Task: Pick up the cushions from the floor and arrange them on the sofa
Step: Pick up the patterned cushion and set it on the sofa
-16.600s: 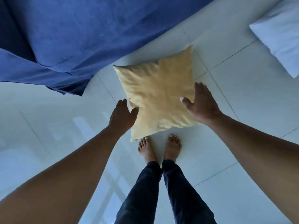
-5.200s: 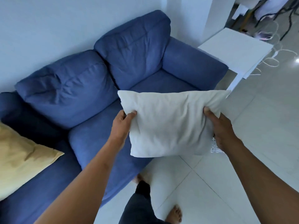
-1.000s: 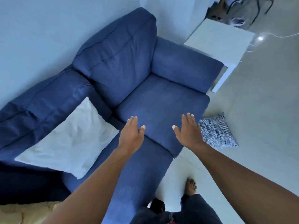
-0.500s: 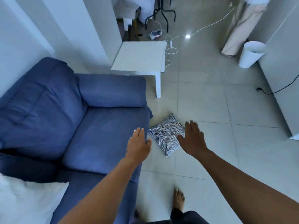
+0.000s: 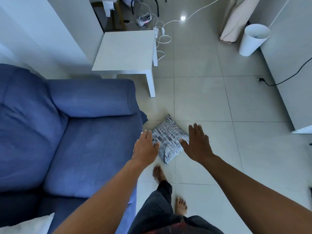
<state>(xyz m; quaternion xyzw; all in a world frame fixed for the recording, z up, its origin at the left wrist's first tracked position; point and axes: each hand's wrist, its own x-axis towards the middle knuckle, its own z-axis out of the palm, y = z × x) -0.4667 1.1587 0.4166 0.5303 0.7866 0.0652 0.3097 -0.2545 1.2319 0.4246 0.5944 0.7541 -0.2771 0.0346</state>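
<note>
A small black-and-white patterned cushion (image 5: 168, 139) lies flat on the tiled floor just off the sofa's right front corner. The blue sofa (image 5: 76, 141) fills the left side, and a corner of a white cushion (image 5: 32, 225) shows on its seat at the bottom left. My left hand (image 5: 146, 147) hovers open over the patterned cushion's left edge. My right hand (image 5: 197, 144) hovers open over its right edge. Both palms face down, fingers spread, holding nothing. Whether they touch the cushion I cannot tell.
A white side table (image 5: 126, 51) stands past the sofa arm. Cables and a power strip (image 5: 158, 31) trail behind it. A white bin (image 5: 253, 39) and a black cord (image 5: 278, 81) are at the right by a white cabinet. My bare feet (image 5: 158, 173) stand just before the cushion.
My view has swung right and down from the sofa to the floor. I have stepped closer, and both open hands now frame the patterned cushion.
</note>
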